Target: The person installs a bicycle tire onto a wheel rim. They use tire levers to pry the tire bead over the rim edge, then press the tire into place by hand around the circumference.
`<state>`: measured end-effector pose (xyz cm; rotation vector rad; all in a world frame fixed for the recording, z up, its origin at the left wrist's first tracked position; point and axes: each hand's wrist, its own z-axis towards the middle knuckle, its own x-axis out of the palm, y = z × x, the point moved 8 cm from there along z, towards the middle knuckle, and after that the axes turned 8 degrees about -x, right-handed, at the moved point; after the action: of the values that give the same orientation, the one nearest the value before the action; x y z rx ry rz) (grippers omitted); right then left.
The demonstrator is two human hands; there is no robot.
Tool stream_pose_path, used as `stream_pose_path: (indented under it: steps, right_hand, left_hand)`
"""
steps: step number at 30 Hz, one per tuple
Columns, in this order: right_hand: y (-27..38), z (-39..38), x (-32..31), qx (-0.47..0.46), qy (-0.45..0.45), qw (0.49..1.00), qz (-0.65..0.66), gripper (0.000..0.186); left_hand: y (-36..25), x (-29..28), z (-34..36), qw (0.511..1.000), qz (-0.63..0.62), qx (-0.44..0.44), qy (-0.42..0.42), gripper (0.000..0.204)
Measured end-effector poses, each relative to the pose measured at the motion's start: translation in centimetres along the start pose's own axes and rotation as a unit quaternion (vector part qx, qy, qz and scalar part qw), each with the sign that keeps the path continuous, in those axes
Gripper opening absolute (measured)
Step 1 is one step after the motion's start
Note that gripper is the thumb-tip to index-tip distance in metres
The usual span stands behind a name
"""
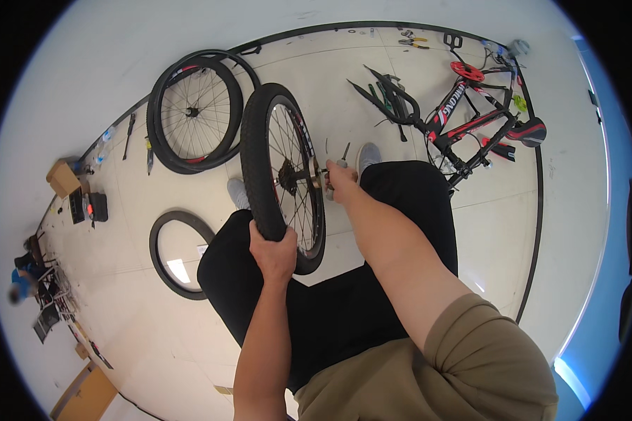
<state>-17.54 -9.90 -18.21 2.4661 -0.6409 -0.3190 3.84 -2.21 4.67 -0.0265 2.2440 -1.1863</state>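
Note:
Upright between my knees stands a bicycle wheel (256, 161) with a knobby black tyre and a dark cassette (286, 175) at its hub. My left hand (274, 254) is wrapped round the tyre at its near side. At the right side of the hub, my right hand (340, 182) is closed on a small tool (346, 150) with a thin dark shaft and pale parts. The fingers partly cover that tool, so I cannot tell its exact kind. A brassy metal piece (319, 179) sits between this hand and the hub.
Another spoked wheel (237, 112) lies at the far left with a loose tyre around it. A bare tyre (157, 252) rests nearer, left of my knee. At right lies a black and red bicycle frame (456, 105). Pliers (416, 42) and a cardboard box (63, 179) are farther off.

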Motion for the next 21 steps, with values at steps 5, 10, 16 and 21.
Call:
stream_pose_path:
  steps: [5,10,16,21]
  right_hand:
    - [0.0,0.0,0.8,-0.005,0.016,1.000,0.004,0.015]
    - [-0.2,0.2,1.6,0.001,0.044,0.999,0.031,0.015]
    - [-0.3,0.4,2.4,-0.016,0.072,0.997,0.033,0.018]
    - [-0.5,-1.4,3.2,-0.027,0.113,0.993,-0.007,0.019]
  left_hand:
    - [-0.7,0.3,-0.5,0.999,-0.040,0.003,0.008,0.032]
    - [-0.7,-0.1,-0.7,0.998,-0.055,-0.007,-0.008,0.032]
    - [-0.6,-0.7,-1.1,0.996,-0.075,0.018,-0.042,0.031]
    - [-0.5,-1.5,-1.4,0.995,-0.077,0.001,-0.059,0.035]
